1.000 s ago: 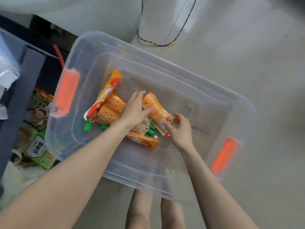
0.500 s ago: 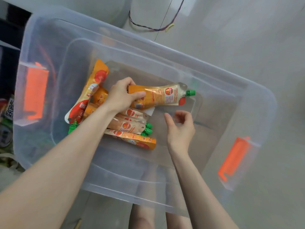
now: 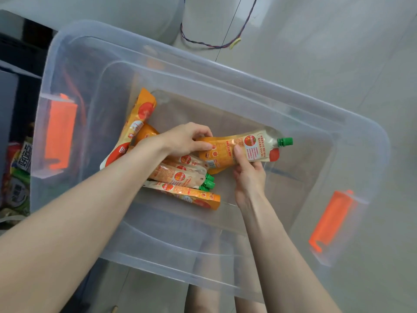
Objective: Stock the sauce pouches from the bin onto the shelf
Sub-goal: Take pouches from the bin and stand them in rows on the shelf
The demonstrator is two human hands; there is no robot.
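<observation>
A clear plastic bin [image 3: 259,105] with orange latches stands on the floor. Inside it lie several orange sauce pouches [image 3: 180,177] with green caps, piled at the left of the bin's bottom. One pouch [image 3: 255,146] is lifted above the pile, its green cap pointing right. My left hand [image 3: 185,140] grips its orange bottom end. My right hand [image 3: 247,170] holds the same pouch from below, thumb pressed on its front.
The dark shelf [image 3: 13,71] stands at the left edge, with packaged goods [image 3: 18,172] on a low level. A thin cable [image 3: 209,44] lies on the grey floor beyond the bin. My legs show beneath the bin's near wall.
My left hand picked one pouch out of the pile and raised it. My right hand came up from below and took hold of that pouch too.
</observation>
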